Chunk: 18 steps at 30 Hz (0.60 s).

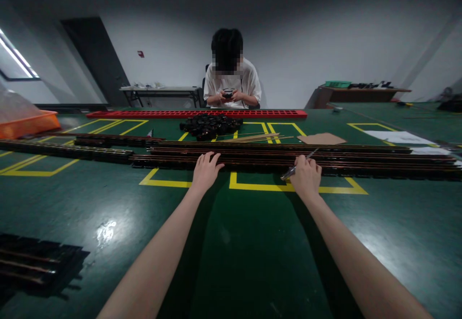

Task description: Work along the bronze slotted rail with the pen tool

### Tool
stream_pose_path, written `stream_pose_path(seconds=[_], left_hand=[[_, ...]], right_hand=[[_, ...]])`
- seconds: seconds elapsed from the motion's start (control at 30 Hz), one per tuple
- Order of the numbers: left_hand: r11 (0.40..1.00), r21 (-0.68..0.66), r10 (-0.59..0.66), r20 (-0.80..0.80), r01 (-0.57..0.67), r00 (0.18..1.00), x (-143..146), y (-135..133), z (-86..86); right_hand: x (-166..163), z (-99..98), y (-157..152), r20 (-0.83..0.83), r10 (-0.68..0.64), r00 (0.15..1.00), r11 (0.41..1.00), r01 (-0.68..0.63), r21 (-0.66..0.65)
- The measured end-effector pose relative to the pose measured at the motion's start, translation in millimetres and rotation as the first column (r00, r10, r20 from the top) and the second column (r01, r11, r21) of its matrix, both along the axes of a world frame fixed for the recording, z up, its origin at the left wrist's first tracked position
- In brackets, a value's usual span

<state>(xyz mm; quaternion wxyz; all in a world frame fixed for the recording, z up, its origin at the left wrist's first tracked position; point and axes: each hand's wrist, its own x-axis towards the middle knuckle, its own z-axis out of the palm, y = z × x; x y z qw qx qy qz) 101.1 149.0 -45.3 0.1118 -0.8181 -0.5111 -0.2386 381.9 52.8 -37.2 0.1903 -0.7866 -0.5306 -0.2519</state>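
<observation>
Long black strips with copper-coloured lines (252,159) lie side by side across the table in front of me. My left hand (205,171) rests at their near edge, its fingers stretched over them and holding nothing. In my right hand (306,177), farther right along the same strips, is a slim silver tool (288,173). Its thin pointed end sticks out beyond my fingers towards the upper right, while the thicker end shows at the left of the hand. My fingers hide its middle, so its exact kind is unclear.
Beyond the strips are a heap of small black parts (212,125), thin brass-coloured rods (258,138), a cardboard piece (321,139) and a long red rack (197,114). A person (233,81) sits opposite. More black strips (34,263) lie front left, an orange bin (29,124) farther back.
</observation>
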Motion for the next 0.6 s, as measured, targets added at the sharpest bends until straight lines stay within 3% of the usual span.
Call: stream_pose_path(seconds=[0.13, 0.2, 0.3, 0.37, 0.5, 0.6], left_hand=[[1.0, -0.011, 0.005, -0.007, -0.005, 1.0, 1, -6, -2.0], [0.999, -0.043, 0.004, -0.008, -0.004, 1.0, 0, -11, -3.1], [0.992, -0.126, -0.015, 0.0, 0.015, 1.0, -3, -26, -2.3], [0.982, -0.184, -0.047, 0.01, 0.048, 0.999, -8, -42, 0.3], [0.954, -0.293, -0.078, -0.015, 0.07, 0.997, -22, -76, 7.2], [0.957, -0.288, -0.051, -0.02, 0.043, 0.999, -39, -99, 10.3]], right_hand=[[1, -0.7, -2, -0.018, 0.044, 0.999, 0.999, -0.044, -0.007], [1, -2.3, -2, -0.053, 0.16, 0.986, 0.987, -0.159, 0.022], [-2, -4.5, -7, -0.079, 0.405, 0.911, 0.914, -0.404, 0.033], [-9, -4.6, -12, -0.088, 0.487, 0.869, 0.873, -0.487, 0.018], [-30, -0.8, -26, -0.194, 0.474, 0.859, 0.854, -0.502, -0.134], [-49, 3.9, -37, -0.274, 0.408, 0.871, 0.84, -0.476, -0.261]])
